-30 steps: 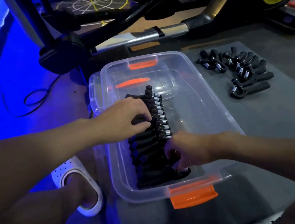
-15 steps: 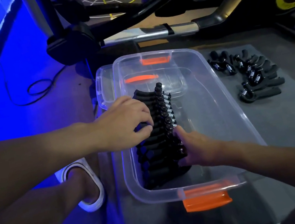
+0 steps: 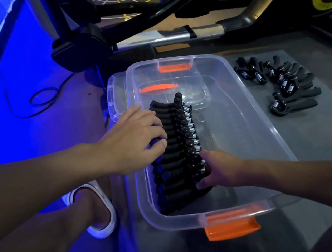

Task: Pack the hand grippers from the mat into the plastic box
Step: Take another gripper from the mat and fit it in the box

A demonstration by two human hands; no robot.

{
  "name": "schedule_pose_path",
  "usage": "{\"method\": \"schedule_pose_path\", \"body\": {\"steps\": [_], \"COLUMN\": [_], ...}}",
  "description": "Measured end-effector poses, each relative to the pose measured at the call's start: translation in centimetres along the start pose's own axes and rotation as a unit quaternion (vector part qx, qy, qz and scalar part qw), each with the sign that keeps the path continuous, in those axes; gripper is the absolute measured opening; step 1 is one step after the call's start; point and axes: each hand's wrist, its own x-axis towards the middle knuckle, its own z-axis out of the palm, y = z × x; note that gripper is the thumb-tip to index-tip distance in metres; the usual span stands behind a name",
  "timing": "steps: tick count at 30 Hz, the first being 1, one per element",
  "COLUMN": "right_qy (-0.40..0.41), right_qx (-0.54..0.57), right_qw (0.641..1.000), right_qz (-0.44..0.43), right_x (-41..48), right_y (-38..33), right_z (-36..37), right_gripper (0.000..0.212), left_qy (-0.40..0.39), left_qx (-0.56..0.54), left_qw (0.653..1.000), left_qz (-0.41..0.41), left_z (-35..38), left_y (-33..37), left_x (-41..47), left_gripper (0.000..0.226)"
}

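Clamping fingers on the row of black foam-handled hand grippers (image 3: 175, 146) along the clear plastic box (image 3: 238, 131)'s left side, left hand (image 3: 138, 135) and right hand (image 3: 218, 169) risk toppling it if they release unevenly, while loose grippers (image 3: 285, 86) lie on the grey mat (image 3: 316, 136), upper right.

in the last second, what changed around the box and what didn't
The right hand slid off the top of the near end of the row of black foam-handled hand grippers to its right flank, gripping the spring ends. The left hand kept holding the handles; the clear plastic box and loose black grippers on the grey mat did not move.
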Motion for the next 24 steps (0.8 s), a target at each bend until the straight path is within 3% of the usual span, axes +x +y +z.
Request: {"method": "schedule_pose_path", "body": {"steps": [9, 14, 16, 22, 24], "right_qy": [0.045, 0.037, 0.027, 0.004, -0.013], "right_qx": [-0.027, -0.016, -0.006, -0.031, -0.059], "right_qw": [0.999, 0.999, 1.000, 0.999, 0.998], "right_qz": [0.009, -0.006, -0.015, -0.028, -0.023], "right_x": [0.5, 0.3, 0.3, 0.3, 0.4], "right_y": [0.2, 0.2, 0.5, 0.8, 1.3], "right_z": [1.0, 0.3, 0.3, 0.3, 0.5], "right_gripper": [0.073, 0.040, 0.037, 0.067, 0.064], "left_qy": [-0.031, -0.071, -0.065, -0.046, -0.046], "left_qx": [-0.001, -0.007, -0.010, 0.008, 0.008], "left_qw": [1.000, 0.997, 0.997, 0.999, 0.999], "left_qz": [0.002, 0.034, 0.032, 0.014, 0.011], "left_z": [-0.5, -0.7, -0.7, -0.4, -0.5], "left_y": [0.0, 0.2, 0.1, -0.5, -0.4], "left_x": [0.0, -0.2, -0.2, -0.2, -0.2], "left_gripper": [0.056, 0.051, 0.053, 0.057, 0.057]}}
